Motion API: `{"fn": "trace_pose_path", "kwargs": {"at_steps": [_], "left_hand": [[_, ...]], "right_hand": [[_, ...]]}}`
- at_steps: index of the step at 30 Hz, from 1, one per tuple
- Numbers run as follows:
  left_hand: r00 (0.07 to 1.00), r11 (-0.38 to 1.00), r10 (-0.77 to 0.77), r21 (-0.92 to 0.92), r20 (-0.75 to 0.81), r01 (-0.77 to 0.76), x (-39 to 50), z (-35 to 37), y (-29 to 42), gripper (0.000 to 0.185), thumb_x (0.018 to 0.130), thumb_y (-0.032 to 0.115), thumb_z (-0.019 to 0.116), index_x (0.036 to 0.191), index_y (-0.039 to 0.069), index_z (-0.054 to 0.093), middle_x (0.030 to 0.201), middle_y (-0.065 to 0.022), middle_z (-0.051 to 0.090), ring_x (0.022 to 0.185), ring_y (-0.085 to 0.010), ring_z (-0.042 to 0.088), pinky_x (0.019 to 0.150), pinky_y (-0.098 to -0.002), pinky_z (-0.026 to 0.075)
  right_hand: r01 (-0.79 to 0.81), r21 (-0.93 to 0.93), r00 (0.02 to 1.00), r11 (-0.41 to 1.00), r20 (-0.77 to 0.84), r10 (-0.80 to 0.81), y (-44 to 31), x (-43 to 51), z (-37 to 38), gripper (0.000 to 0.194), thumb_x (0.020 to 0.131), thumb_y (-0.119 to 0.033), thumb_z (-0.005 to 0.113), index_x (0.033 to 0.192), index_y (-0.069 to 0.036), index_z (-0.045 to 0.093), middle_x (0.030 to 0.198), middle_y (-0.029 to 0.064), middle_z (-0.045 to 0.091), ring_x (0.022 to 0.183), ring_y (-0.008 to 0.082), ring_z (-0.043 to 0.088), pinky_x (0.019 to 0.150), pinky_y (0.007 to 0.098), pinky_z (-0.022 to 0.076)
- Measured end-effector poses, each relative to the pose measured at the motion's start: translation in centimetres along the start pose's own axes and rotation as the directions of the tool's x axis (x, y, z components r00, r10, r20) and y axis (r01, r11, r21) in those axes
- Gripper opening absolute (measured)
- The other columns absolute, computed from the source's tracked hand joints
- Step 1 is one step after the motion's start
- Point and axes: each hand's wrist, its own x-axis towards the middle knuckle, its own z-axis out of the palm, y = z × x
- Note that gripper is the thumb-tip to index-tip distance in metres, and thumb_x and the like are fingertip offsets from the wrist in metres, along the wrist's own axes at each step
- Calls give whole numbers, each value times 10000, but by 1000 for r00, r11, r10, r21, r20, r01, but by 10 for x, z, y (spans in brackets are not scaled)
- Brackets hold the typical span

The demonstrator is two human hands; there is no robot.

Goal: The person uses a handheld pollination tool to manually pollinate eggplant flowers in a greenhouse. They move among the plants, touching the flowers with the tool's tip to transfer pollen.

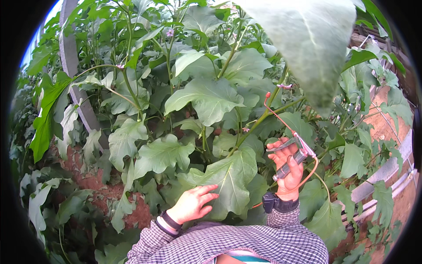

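My right hand (290, 168) is wrapped around a small hand sprayer (301, 150) with a metal lever and a cylindrical grip. From the sprayer a thin red bent nozzle tube (280, 117) points up and left, its tip near a purple eggplant flower (284, 86). An orange hose (308, 176) runs from the sprayer down past my right wrist. My left hand (194, 203) holds nothing; its fingers are apart and lie at the edge of a broad eggplant leaf (227, 178). Another small flower (245, 129) sits on the plant between the hands and the nozzle.
Dense eggplant plants stand all around. A large blurred leaf (310, 49) hangs close to the camera at the upper right. A grey post (71, 62) leans at the left. Pale rails (389, 171) and bare soil (382, 125) lie at the right.
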Motion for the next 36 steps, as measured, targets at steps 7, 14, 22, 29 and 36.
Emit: {"fn": "trace_pose_path", "kwargs": {"at_steps": [7, 14, 22, 29, 36], "left_hand": [[984, 979, -166, 108, -57, 172, -75, -73, -18, 430, 705, 112, 734, 1131, 97, 681, 1314, -98, 630, 1077, -306, 656, 900, -401, 557], [957, 958, -229, 135, -180, 255, -128, -122, -46, 417, 709, 126, 748, 1121, 107, 691, 1291, -70, 643, 1023, -285, 666, 863, -398, 561], [922, 930, -290, 150, -258, 335, -155, -187, -110, 405, 653, 59, 734, 1057, 76, 703, 1226, -103, 669, 952, -301, 675, 811, -402, 564], [892, 897, -386, 133, -234, 423, -150, -246, -147, 392, 656, -7, 677, 1044, 43, 700, 1227, -137, 671, 1052, -348, 668, 890, -421, 562], [923, 911, -316, 201, -220, 360, -138, -288, -178, 419, 661, 15, 715, 1077, 66, 699, 1232, -120, 668, 995, -329, 676, 828, -410, 575]], "right_hand": [[97, 307, 992, 947, 44, -116, 32, 89, 109, 547, 968, -306, 619, 1400, -12, 460, 1281, 165, 612, 1231, 336, 583, 920, 420, 520], [34, 286, 983, 958, -183, 20, 107, 260, 168, 403, 949, -350, 652, 1218, -61, 571, 1116, 118, 665, 1025, 278, 672, 803, 403, 561], [88, 257, 926, 962, -376, 15, 152, 295, 155, 236, 950, -346, 631, 1089, -156, 624, 971, 9, 637, 844, 163, 629, 691, 358, 550], [240, 171, 849, 956, -514, -121, 146, 290, 187, 225, 991, -299, 587, 1092, -99, 608, 922, 19, 642, 826, 147, 653, 640, 309, 520], [493, -10, 860, 870, -147, -489, 161, 201, 288, 636, 928, -266, 657, 1429, 43, 417, 1233, 185, 623, 1186, 281, 610, 915, 362, 497]]}}
